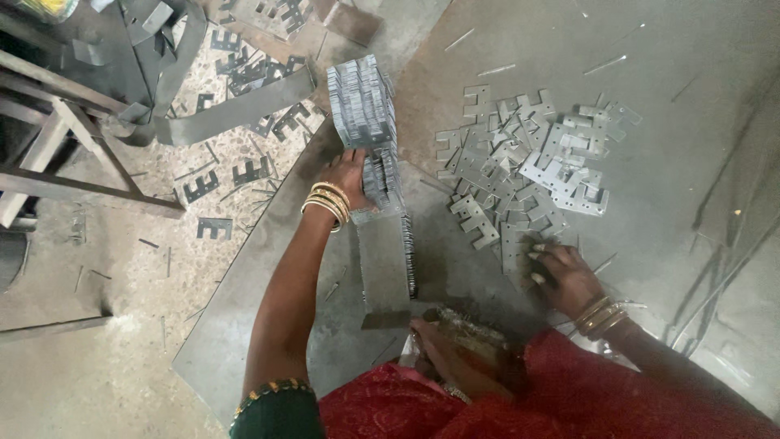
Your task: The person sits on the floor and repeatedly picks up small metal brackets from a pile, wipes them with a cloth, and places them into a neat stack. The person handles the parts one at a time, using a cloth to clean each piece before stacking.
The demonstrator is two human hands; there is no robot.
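My left hand (351,175) is pressed flat, fingers together, against the side of the long grey stack of thin stamped metal plates (375,138), which stands on edge on the big grey steel sheet on the floor (276,317). My right hand (561,272) is curled over the near edge of the loose pile of flat grey E-shaped metal pieces (524,167); I cannot tell if it already pinches a piece.

I think the stack can fall. It leans a little at the far end and only one hand holds it, so a small push may fan the plates over the sheet. The plate edges look sharp and may cut my bare fingers. My foot (455,337) rests near the stack, so sliding plates could hit it.
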